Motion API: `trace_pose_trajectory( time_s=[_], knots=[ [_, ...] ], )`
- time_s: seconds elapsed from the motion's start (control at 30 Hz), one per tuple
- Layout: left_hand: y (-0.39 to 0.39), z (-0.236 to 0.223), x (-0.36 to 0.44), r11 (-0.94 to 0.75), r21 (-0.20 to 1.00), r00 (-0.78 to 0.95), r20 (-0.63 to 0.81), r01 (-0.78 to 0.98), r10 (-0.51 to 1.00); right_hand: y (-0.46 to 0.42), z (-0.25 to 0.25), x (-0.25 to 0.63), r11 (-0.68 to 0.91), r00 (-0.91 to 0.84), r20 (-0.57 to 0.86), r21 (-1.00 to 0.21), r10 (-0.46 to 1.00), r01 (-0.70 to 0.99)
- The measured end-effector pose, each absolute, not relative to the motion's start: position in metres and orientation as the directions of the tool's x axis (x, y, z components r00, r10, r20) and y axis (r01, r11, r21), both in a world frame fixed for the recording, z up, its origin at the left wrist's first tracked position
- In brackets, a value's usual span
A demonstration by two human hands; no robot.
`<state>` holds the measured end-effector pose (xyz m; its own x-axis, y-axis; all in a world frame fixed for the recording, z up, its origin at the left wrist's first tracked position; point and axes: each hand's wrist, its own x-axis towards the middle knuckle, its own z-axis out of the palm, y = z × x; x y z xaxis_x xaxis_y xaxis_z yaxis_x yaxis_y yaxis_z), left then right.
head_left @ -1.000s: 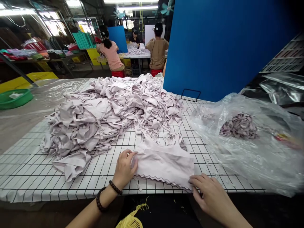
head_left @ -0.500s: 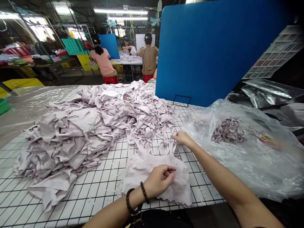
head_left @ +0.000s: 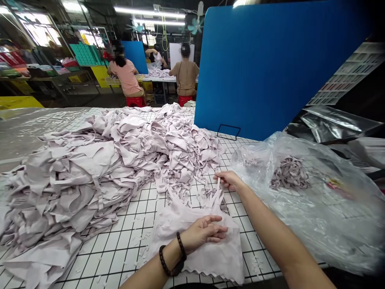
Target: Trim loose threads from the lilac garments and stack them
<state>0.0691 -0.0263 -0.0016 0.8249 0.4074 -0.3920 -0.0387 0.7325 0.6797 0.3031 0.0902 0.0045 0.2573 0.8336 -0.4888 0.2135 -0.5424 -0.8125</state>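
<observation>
A pale lilac camisole [head_left: 216, 251] with a scalloped hem lies spread on the grid-patterned table, its straps pointing away from me. My left hand [head_left: 204, 233], with dark bead bracelets at the wrist, rests over the middle of it, fingers stretched out and holding nothing. With pinched fingertips my right hand [head_left: 230, 180] grips one thin shoulder strap [head_left: 218, 184] and holds it up off the table. Just beyond the straps begins a large heap of the same pale fabric pieces [head_left: 135, 148], spreading left and back.
A clear plastic bag [head_left: 315, 216] lies to the right, with a tangled bunch of strips [head_left: 290, 172] at it. A tall blue panel [head_left: 258, 68] stands on a black wire stand [head_left: 229, 131]. Small scraps dot the grid table [head_left: 99, 249]. Several people sit at another table farther back.
My right hand now holds a strap up in a pinch. My left hand's fingers have straightened over the camisole. The view has shifted slightly.
</observation>
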Motion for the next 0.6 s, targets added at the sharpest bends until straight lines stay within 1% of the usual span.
trace_pose_trajectory(
  time_s=[0.1,0.23,0.27,0.33,0.37,0.4,0.43,0.47,0.5,0.53,0.6],
  knots=[
    [-0.026,-0.002,0.069,0.734,0.677,0.825,-0.389,-0.046,0.410,0.099,0.009,0.307,-0.472,0.281,-0.418,-0.867,0.864,0.160],
    [-0.026,-0.004,0.067,0.747,0.662,0.828,-0.386,-0.058,0.406,0.101,0.024,0.301,-0.368,0.318,-0.300,-0.912,0.899,0.179],
    [-0.026,-0.003,0.067,0.761,0.646,0.831,-0.385,-0.068,0.401,0.097,0.030,0.297,-0.330,0.319,-0.256,-0.922,0.913,0.204],
    [-0.023,0.001,0.066,0.801,0.589,0.840,-0.378,-0.106,0.390,0.080,0.043,0.285,-0.180,0.253,-0.088,-0.913,0.963,0.367],
    [-0.022,0.004,0.065,0.823,0.551,0.844,-0.368,-0.139,0.390,0.068,0.050,0.278,-0.045,0.160,0.044,-0.859,0.986,0.510],
    [-0.020,0.007,0.065,0.840,0.512,0.846,-0.354,-0.181,0.398,0.055,0.055,0.272,0.114,0.015,0.165,-0.747,0.986,0.655],
    [-0.018,0.011,0.065,0.848,0.477,0.844,-0.336,-0.230,0.418,0.042,0.060,0.266,0.265,-0.140,0.247,-0.603,0.959,0.753],
    [-0.015,0.015,0.064,0.848,0.449,0.835,-0.320,-0.283,0.448,0.030,0.064,0.261,0.395,-0.285,0.294,-0.451,0.912,0.800],
    [-0.013,0.018,0.064,0.835,0.435,0.815,-0.309,-0.337,0.490,0.019,0.067,0.257,0.490,-0.399,0.310,-0.323,0.863,0.810],
    [-0.011,0.022,0.064,0.814,0.439,0.788,-0.307,-0.381,0.534,0.010,0.069,0.254,0.555,-0.480,0.313,-0.222,0.819,0.802],
    [-0.008,0.026,0.065,0.766,0.491,0.728,-0.326,-0.414,0.603,-0.003,0.069,0.252,0.618,-0.567,0.308,-0.093,0.763,0.781]
  ],
)
